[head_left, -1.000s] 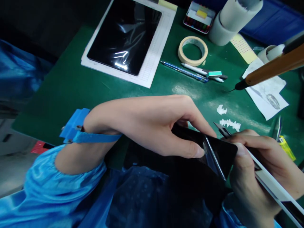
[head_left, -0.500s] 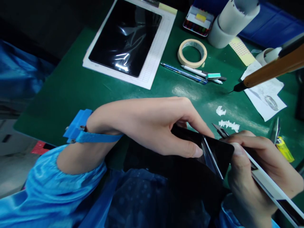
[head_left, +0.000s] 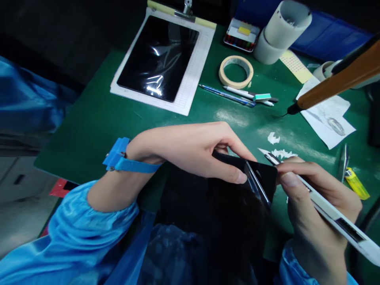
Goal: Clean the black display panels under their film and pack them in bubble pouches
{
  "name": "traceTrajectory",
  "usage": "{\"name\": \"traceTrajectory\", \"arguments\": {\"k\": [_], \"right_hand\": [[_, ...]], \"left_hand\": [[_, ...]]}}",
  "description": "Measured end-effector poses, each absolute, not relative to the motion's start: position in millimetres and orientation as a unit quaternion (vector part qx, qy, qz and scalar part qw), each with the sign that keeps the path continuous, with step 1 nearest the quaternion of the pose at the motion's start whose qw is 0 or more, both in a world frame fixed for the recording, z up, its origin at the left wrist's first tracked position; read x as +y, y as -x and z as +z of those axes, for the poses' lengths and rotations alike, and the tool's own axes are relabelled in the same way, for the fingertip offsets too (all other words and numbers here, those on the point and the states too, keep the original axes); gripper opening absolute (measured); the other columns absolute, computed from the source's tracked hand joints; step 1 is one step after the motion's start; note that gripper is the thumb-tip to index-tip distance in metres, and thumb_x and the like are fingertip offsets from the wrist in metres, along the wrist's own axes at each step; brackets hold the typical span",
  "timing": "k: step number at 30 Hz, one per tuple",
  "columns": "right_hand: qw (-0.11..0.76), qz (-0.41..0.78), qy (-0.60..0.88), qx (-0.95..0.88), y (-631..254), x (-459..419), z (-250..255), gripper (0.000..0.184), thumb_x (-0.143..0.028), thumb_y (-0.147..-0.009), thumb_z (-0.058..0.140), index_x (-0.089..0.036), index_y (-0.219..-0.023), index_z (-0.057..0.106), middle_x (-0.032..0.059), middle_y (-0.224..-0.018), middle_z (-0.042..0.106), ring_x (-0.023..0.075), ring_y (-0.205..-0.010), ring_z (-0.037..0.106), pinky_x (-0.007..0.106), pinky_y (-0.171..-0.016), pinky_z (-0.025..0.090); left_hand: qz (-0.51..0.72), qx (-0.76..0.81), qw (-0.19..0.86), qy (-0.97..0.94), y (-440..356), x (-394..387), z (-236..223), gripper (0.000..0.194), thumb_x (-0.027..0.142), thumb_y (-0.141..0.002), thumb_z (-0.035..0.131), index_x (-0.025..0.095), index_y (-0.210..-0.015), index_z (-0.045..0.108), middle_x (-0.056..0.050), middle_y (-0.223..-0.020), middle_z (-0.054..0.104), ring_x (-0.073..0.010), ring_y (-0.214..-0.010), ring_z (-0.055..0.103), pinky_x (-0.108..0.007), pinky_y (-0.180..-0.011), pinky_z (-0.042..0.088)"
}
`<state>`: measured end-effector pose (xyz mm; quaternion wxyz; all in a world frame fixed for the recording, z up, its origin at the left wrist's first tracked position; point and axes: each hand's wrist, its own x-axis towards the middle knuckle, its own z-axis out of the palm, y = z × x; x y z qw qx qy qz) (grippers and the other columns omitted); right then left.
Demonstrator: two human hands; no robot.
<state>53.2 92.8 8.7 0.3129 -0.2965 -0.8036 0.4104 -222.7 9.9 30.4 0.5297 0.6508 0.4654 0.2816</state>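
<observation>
A large glossy black panel (head_left: 208,209), like a tablet screen, lies at the near edge in front of me. My left hand (head_left: 190,152), wearing a blue wrist strap (head_left: 130,161), grips its far edge with the thumb on top and fingers beyond. Close to that thumb, a clear film (head_left: 255,183) stands folded up from the panel's right corner. A white utility knife (head_left: 329,209) is held in my right hand (head_left: 317,198), its blade pointing up and left past the corner. The right fingertips are close by that corner; contact is unclear.
Behind lies a second black panel (head_left: 160,59) on a clipboard (head_left: 192,85). Around the green table (head_left: 97,118) are a tape roll (head_left: 236,71), pens (head_left: 225,95), white scraps (head_left: 282,153) and a yellow lighter (head_left: 357,184). An orange-handled tool (head_left: 335,83) hangs at right.
My right hand has drawn slightly back from the panel's corner, and more of the knife blade shows. The left hand keeps its grip. The whole view has shifted a little.
</observation>
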Motion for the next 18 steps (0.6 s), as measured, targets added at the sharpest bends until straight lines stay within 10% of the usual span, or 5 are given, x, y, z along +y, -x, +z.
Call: {"name": "traceTrajectory", "arguments": {"k": [18], "right_hand": [[0.315,0.403,0.282,-0.811,-53.9,94.5,7.0,0.005,-0.032,-0.105,0.089,-0.03,-0.1,0.087,-0.0003,-0.086,0.075,0.0169,-0.076,0.065,0.029,-0.062,0.047]], "left_hand": [[0.296,0.438,0.543,-0.652,224.7,11.7,26.5,0.028,0.035,-0.106,0.078,0.029,-0.129,0.093,-0.003,-0.1,0.091,-0.019,-0.076,0.078,-0.027,-0.064,0.057]]}}
